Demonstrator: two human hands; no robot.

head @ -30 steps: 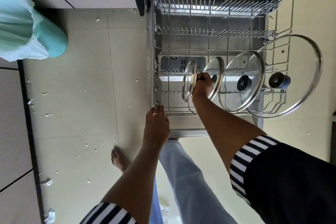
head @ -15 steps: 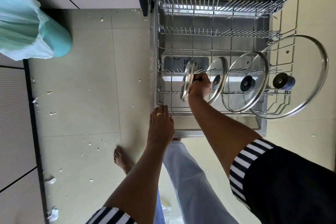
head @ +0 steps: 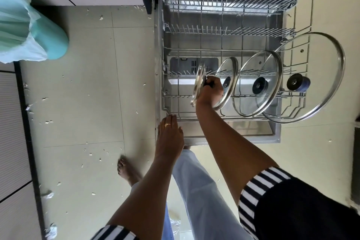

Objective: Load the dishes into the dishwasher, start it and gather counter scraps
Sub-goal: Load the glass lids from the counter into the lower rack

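The dishwasher's lower wire rack (head: 229,31) is pulled out over the open door (head: 233,136). My right hand (head: 211,91) grips the black knob of a small glass lid (head: 198,84), which stands on edge among the rack's tines. To its right stand three more glass lids on edge: a small one (head: 230,76), a medium one (head: 259,84) and a large one (head: 319,76). My left hand (head: 169,136) rests with straight fingers on the rack's front left corner and holds nothing.
A teal waste bin (head: 29,25) with a plastic liner lies toward the upper left. Several small scraps (head: 91,154) litter the tiled floor. My bare foot (head: 126,169) and trouser leg stand before the door. Debris specks the dishwasher tub behind the rack.
The small lid in my right hand has shifted slightly within the rack's tines. My left hand stays on the rack's front corner.
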